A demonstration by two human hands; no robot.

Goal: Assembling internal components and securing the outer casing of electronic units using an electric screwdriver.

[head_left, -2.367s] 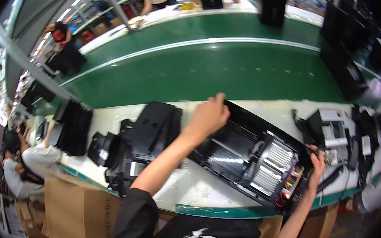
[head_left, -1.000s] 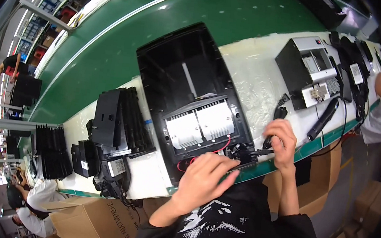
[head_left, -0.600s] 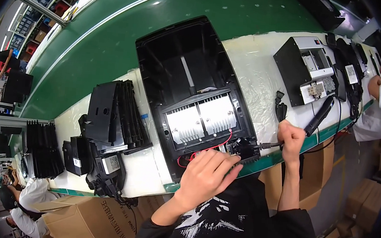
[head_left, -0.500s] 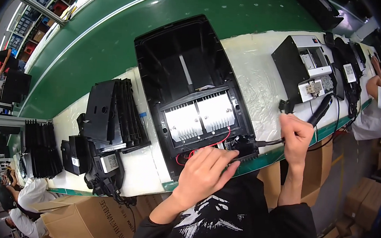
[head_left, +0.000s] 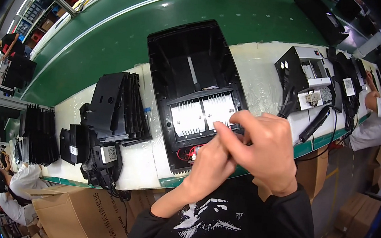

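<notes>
A large black plastic housing (head_left: 178, 56) lies open on the bench, with two silver finned heat sinks (head_left: 187, 118) and thin red wires (head_left: 182, 155) inside it. My left hand (head_left: 208, 169) is closed at the housing's near right corner, its fingers largely covered by my right hand. Crossing over it, my right hand (head_left: 265, 147) is curled, with thumb and forefinger towards the heat sinks. A black cable (head_left: 287, 103), blurred, sticks up behind the right knuckles and seems to run into that hand. What lies between the two hands is hidden.
Left of the housing stand stacked black panels (head_left: 109, 104), black power units (head_left: 109, 157) and finned black parts (head_left: 41, 136). A black-and-silver device (head_left: 314, 76) and a black handheld tool (head_left: 314, 124) lie right. Cardboard boxes (head_left: 76, 213) sit below; a co-worker (head_left: 379, 109) is at far right.
My right hand has come left from beside the housing and now overlaps my left hand. The black cable's upper end has swung and is blurred. The view has shifted slightly.
</notes>
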